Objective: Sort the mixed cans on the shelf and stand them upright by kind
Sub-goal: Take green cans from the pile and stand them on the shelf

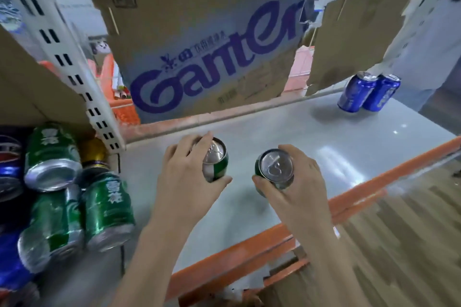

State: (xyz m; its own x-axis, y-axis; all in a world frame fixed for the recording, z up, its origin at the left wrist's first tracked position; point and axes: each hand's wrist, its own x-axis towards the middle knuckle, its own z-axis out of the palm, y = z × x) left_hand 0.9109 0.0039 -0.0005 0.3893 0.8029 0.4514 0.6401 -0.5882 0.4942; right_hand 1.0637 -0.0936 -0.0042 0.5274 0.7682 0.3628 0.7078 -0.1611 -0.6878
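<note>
My left hand (pixel 185 177) grips an upright green can (pixel 216 159) near the middle of the grey shelf (pixel 336 142). Beside it, my right hand (pixel 296 187) grips a second upright green can (pixel 275 168), fingers curled round its rim and side. Both cans show their silver tops. Two blue cans (pixel 368 92) stand upright together at the shelf's back right. On the left lies a heap of mixed cans: several green ones (pixel 104 209) on their sides, blue ones (pixel 8 169) at the far left, and a gold-topped dark can (pixel 93 154).
A large cardboard box with purple lettering (pixel 207 52) stands at the back of the shelf. A white perforated upright post (pixel 74 67) separates the can heap from the shelf. An orange front rail (pixel 349 197) edges the shelf; wooden floor lies beyond it.
</note>
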